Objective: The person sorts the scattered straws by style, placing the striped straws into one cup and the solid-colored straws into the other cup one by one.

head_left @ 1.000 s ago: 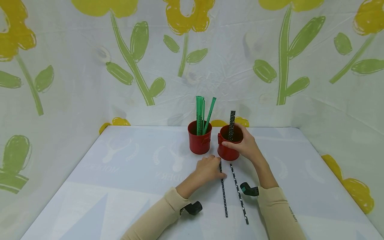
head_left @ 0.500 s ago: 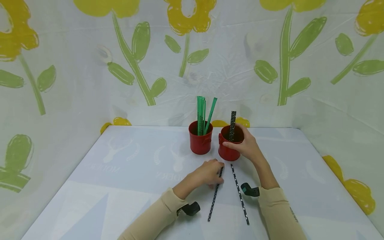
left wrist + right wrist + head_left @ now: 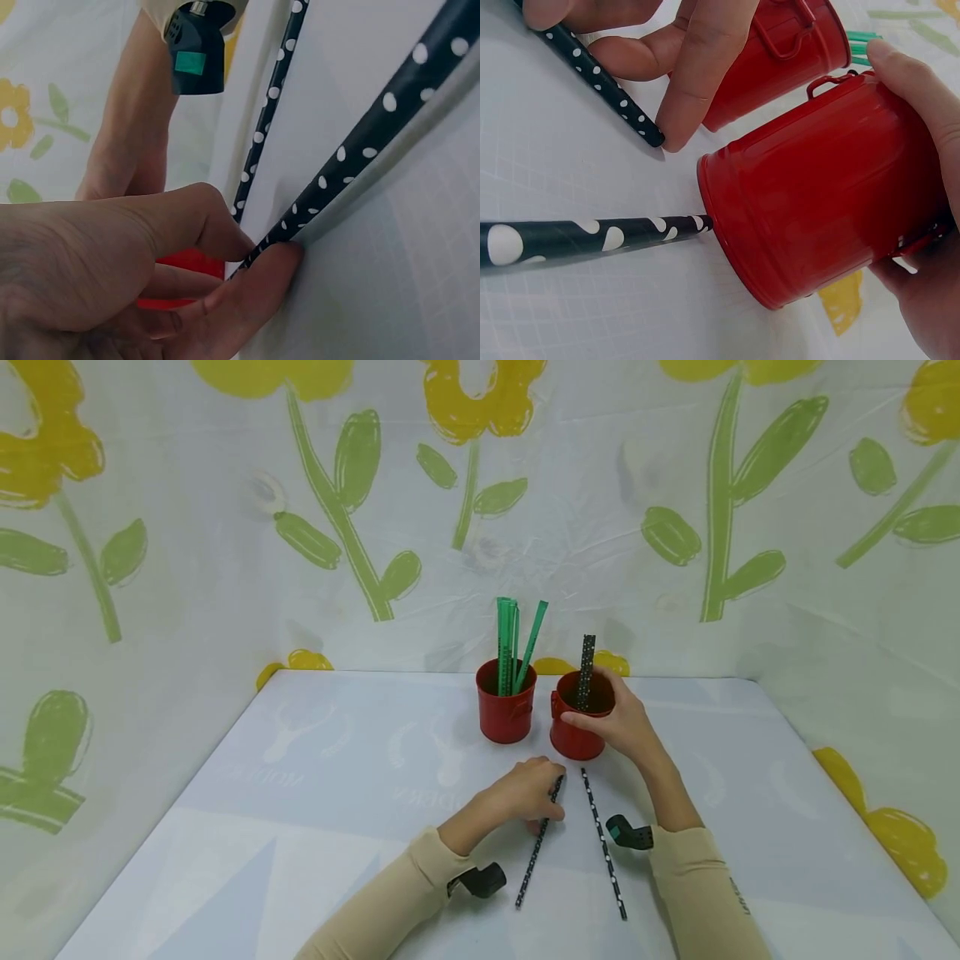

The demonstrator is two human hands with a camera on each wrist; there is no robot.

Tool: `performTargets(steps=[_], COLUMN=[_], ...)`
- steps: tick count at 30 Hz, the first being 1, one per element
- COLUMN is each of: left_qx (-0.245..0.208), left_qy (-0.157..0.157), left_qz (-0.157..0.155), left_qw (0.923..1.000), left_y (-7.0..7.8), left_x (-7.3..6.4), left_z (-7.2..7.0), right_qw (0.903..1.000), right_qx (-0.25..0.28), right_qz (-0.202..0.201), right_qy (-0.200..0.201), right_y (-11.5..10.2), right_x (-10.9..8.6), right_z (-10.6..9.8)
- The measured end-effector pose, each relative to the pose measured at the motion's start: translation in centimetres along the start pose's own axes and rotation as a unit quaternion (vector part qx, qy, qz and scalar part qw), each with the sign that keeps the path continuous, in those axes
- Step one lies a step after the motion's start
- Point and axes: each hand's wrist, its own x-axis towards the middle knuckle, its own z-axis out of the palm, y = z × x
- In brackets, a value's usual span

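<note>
My left hand pinches a black straw with white dots near its far end, thumb on one side and fingers on the other. That straw lies slanted along the tabletop, its near end toward the left. To its right a second dotted black straw lies on the table, its far end right at the base of a small red bucket. My right hand grips this bucket by the rim, thumb at the front and fingers around the back. Several dotted black straws stand upright inside it.
Just left of the gripped bucket stands another red bucket, holding several green straws. The white patterned table ends at a flower-print curtain behind and on both sides.
My left hand has drawn back a little from the buckets, and the near end of its straw has swung left. The right hand keeps its hold on the bucket.
</note>
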Motion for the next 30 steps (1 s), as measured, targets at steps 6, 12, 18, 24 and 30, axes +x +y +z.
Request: performTargets(steps=[6, 12, 18, 24, 30], left_qx=[0.006, -0.046, -0.105, -0.123, -0.117], left_qy=[0.005, -0.01, -0.02, -0.023, -0.02], left_qz=[0.006, -0.01, -0.029, -0.032, -0.035], left_qw=[1.0, 0.9988, 0.9939, 0.9917, 0.9923], left_y=[0.1, 0.03, -0.33, -0.52, -0.53], left_x=[0.05, 0.14, 0.14, 0.04, 0.1], left_z=[-0.07, -0.08, -0.17, -0.26, -0.24], right_qw=[1.0, 1.0, 1.0, 1.0, 1.0], right_qx=[-0.001, 0.004, 0.005, 0.003, 0.003], right_qz=[-0.008, -0.009, -0.007, -0.009, -0.005], right_qy=[0.001, 0.0, -0.001, -0.001, -0.003], right_y=[0.01, 0.02, 0.04, -0.02, -0.06], right_x=[0.02, 0.03, 0.02, -0.04, -0.01], right_z=[-0.11, -0.13, -0.07, -0.07, -0.05])
